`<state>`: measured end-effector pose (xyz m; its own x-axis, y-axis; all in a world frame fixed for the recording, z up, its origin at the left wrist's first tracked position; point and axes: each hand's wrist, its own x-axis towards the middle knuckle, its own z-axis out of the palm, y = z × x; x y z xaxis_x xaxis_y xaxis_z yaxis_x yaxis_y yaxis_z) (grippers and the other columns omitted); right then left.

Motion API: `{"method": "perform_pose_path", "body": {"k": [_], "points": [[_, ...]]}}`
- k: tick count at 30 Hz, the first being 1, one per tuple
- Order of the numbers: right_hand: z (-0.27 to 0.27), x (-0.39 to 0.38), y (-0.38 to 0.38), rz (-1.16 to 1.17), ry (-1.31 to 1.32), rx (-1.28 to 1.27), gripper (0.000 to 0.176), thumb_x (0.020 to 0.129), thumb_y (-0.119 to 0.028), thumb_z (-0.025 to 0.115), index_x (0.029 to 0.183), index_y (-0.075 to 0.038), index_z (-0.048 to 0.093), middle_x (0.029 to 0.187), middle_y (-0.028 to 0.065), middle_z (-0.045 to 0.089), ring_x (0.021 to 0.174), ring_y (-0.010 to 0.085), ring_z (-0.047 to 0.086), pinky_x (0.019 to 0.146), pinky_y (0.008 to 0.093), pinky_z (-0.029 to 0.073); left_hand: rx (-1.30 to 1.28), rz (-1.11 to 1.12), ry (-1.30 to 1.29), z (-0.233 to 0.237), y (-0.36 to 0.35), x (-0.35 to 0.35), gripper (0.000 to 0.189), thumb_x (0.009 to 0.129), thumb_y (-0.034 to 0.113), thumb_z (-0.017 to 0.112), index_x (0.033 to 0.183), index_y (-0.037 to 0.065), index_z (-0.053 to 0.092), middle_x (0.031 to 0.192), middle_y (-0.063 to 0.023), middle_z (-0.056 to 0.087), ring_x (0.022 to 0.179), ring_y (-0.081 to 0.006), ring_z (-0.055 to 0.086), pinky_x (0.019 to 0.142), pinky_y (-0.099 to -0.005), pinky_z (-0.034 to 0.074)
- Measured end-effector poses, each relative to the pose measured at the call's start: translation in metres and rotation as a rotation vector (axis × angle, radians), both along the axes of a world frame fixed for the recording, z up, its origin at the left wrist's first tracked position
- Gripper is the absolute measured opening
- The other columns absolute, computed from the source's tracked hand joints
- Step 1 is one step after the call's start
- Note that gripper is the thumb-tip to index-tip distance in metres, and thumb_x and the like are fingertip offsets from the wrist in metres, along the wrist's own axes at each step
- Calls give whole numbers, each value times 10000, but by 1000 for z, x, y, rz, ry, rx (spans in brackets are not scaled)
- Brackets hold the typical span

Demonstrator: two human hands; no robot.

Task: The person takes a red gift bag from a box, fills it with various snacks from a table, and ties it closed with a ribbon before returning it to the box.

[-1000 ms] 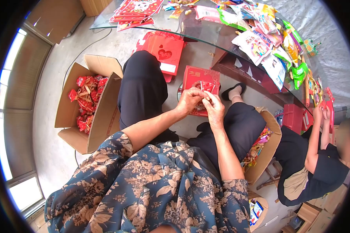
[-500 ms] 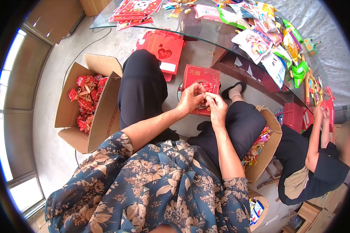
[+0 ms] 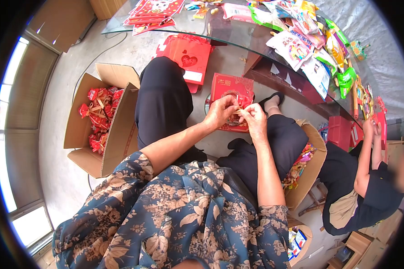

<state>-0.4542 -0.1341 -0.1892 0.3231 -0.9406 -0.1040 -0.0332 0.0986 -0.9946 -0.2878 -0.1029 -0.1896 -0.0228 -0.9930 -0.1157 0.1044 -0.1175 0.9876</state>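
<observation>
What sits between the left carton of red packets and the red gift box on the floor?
Head view: the person's left leg, in black trousers, lies across that stretch.

**A:** We're riding on the person's head, lens tipped forward and steeply down over the lap.

**B:** Close in, too: left hand and right hand sit near centre, at arm's length, with the floral blouse filling the bottom.

**A:** Wide fisheye. The glass desk curves across the top, a cardboard box is on the left, and a seated co-worker is at the right rim.

**B:** A dark round border rings everything.
</observation>
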Motion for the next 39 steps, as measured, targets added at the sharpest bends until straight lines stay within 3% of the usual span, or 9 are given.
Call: {"method": "perform_pose_path", "body": {"k": [4, 6, 9, 10, 16, 23, 29, 39], "points": [[11, -11, -7, 51, 18, 214, 105, 899, -86, 656, 902, -57, 555, 803, 64, 670, 656, 125, 633, 628, 264, 509, -134, 7, -136, 2, -2, -2, 34, 950, 30, 538, 924, 13, 552, 818, -34, 625, 748, -105, 608, 667, -281, 509], [6, -15, -9, 23, -144, 357, 99, 911, -90, 649, 917, -65, 553, 833, 67, 671, 678, 137, 639, 645, 273, 519, -179, -18, -287, 9, 0, -1, 18, 936, 14, 538, 923, 20, 550, 827, -51, 628, 764, -149, 624, 686, -312, 509], [4, -19, -11, 26, -261, 502, 96, 921, -89, 641, 935, -71, 548, 865, 73, 665, 747, 162, 646, 699, 289, 531, -548, -112, -444, 10, -2, 3, 45, 897, -1, 552, 930, 30, 557, 854, -100, 612, 794, -263, 631, 706, -364, 504], [6, -20, -10, 28, -285, 522, 99, 917, -85, 646, 931, -70, 549, 860, 73, 663, 755, 164, 645, 708, 288, 530, -525, -130, -585, 12, 0, 3, 68, 866, 4, 570, 926, 36, 564, 885, -134, 591, 854, -336, 609, 726, -385, 496], [0, -27, -10, 67, -295, 467, 109, 888, -39, 661, 905, -65, 556, 849, 68, 655, 742, 155, 626, 709, 276, 515, -582, -203, -621, 16, 1, 5, 63, 867, 22, 591, 925, 36, 569, 903, -121, 585, 876, -322, 614, 743, -385, 493], [1, -19, -8, 64, -365, 428, 81, 888, -12, 650, 932, -45, 591, 840, 50, 651, 716, 123, 605, 669, 244, 491, -506, -87, -504, 7, -4, 2, 139, 837, 36, 652, 969, 15, 616, 882, -120, 599, 871, -282, 621, 738, -365, 491], [7, -18, -4, 66, -281, 417, 140, 888, -18, 655, 1026, -6, 643, 873, 62, 664, 721, 118, 606, 688, 239, 502, -473, -79, -556, 1, -10, 7, 133, 792, 32, 668, 920, 0, 685, 830, -130, 606, 820, -293, 621, 718, -374, 492], [6, -7, 0, 63, -32, 148, 94, 878, -26, 676, 964, -1, 647, 852, 50, 665, 709, 91, 599, 668, 230, 502, -347, -97, -663, -1, -18, 6, 147, 783, 116, 656, 879, 7, 681, 864, -148, 630, 865, -337, 631, 762, -427, 493]]}}
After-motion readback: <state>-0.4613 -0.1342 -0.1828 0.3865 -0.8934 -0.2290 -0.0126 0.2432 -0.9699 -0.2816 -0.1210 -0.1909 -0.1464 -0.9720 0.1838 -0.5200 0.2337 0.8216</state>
